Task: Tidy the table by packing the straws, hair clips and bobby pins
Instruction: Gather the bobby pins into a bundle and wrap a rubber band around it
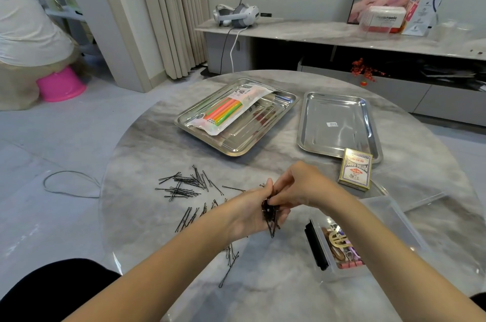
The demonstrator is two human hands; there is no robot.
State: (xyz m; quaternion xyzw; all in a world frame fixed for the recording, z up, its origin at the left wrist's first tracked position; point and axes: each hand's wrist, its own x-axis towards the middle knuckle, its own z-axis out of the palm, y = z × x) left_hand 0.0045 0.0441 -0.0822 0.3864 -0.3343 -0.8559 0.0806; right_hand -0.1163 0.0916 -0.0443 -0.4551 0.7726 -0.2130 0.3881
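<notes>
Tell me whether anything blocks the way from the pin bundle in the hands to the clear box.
Nothing on the table does. The left hand holds the bundle, the right hand pinches it, and the box sits just right of them. Only the right forearm crosses above the box.

Round marble table [263, 295], items lying on its top.
A left tray [252, 137] and a right tray [334, 111], both steel, sit side by side on the far half. A card box [355, 169] rests at the right tray's near rim. A clear box [389, 216] stands near right. Loose bobby pins [184, 184] lie scattered near left.
</notes>
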